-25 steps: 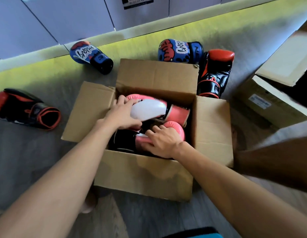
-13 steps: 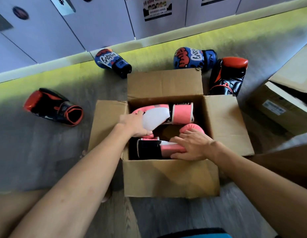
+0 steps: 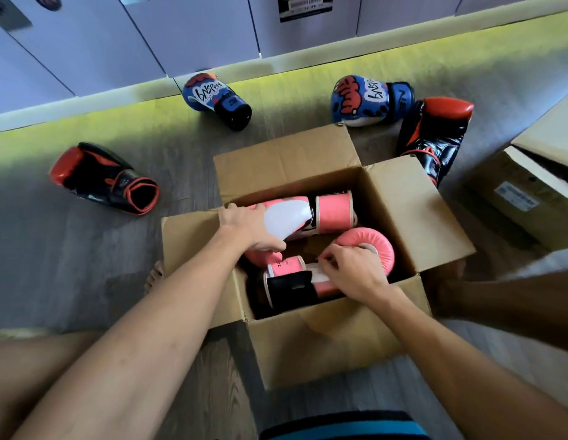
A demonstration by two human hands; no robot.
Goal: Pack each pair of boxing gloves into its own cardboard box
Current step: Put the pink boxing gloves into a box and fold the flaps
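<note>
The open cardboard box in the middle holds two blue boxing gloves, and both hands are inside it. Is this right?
Not quite. The head view shows two pink boxing gloves in the open cardboard box, not blue ones. The left hand and right hand are indeed inside it.

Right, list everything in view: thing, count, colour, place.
open box: 1, brown, floor centre
pink gloves: 2, pink and white, inside open box
blue gloves: 2, blue, floor beyond the box
black gloves: 2, black and red, floor left and right
second box: 1, brown, right edge
lockers: pale, back wall
left hand: on far pink glove
right hand: on near pink glove
</note>
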